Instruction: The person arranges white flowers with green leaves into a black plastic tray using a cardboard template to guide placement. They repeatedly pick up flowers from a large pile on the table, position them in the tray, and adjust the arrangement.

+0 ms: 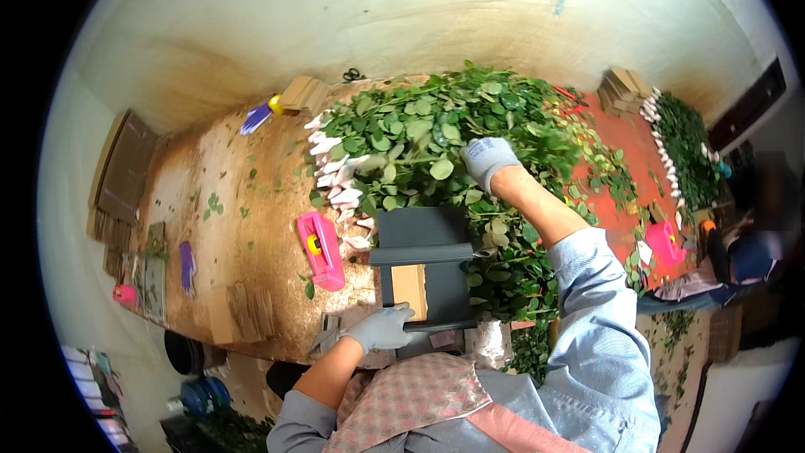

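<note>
My right hand [490, 159], in a pale grey glove, is closed on leafy stems over a large green heap [419, 130]. Leaves just right of this hand are smeared by motion. White pointed flower heads [340, 176] line the heap's left side. Close to my body, my left hand [381, 329], also gloved, has its fingertips closed at the lower edge of a piece of cardboard [409, 289]. That cardboard lies on a black tray-like stand [423, 231] with a raised crossbar. A pink tape dispenser [321, 252] stands left of the stand.
Cardboard stacks [243, 315] lie at the table's front left, with others along the wall. Purple gloves [256, 117], scissors [353, 75] and loose leaves are scattered about. Rightward are a red surface [625, 151], a second flower row [683, 147], another pink dispenser [664, 243] and a co-worker [742, 260].
</note>
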The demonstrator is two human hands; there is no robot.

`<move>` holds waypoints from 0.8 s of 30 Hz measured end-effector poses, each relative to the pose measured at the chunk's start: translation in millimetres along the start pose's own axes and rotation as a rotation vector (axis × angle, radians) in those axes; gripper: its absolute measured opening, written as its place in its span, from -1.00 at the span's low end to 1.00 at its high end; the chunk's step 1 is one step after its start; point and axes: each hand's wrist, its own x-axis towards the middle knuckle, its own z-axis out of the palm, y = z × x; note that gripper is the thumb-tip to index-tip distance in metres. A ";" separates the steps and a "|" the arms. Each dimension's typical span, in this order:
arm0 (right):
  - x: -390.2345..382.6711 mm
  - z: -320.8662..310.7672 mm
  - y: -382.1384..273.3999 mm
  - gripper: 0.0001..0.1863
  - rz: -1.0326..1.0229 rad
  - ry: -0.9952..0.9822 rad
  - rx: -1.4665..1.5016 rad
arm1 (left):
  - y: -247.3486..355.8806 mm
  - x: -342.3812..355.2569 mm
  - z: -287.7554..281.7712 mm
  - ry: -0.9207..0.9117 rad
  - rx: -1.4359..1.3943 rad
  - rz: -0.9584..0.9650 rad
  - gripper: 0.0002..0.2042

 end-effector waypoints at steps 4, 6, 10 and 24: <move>-25.2 -54.3 -69.1 -0.84 -0.235 0.660 -0.100 | -18.0 -3.5 19.1 0.142 0.002 0.046 -0.47; -38.7 -65.2 -100.5 -0.85 -0.302 0.697 -0.183 | -3.3 -9.6 0.8 0.035 -0.030 -0.002 -0.45; -47.1 -38.8 -93.7 -0.88 -0.302 0.667 -0.200 | -20.3 -2.7 21.4 0.112 -0.031 0.021 -0.48; -165.5 34.2 -38.0 -0.78 -0.093 0.401 -0.177 | -11.6 -1.6 7.2 -0.018 -0.024 -0.031 -0.42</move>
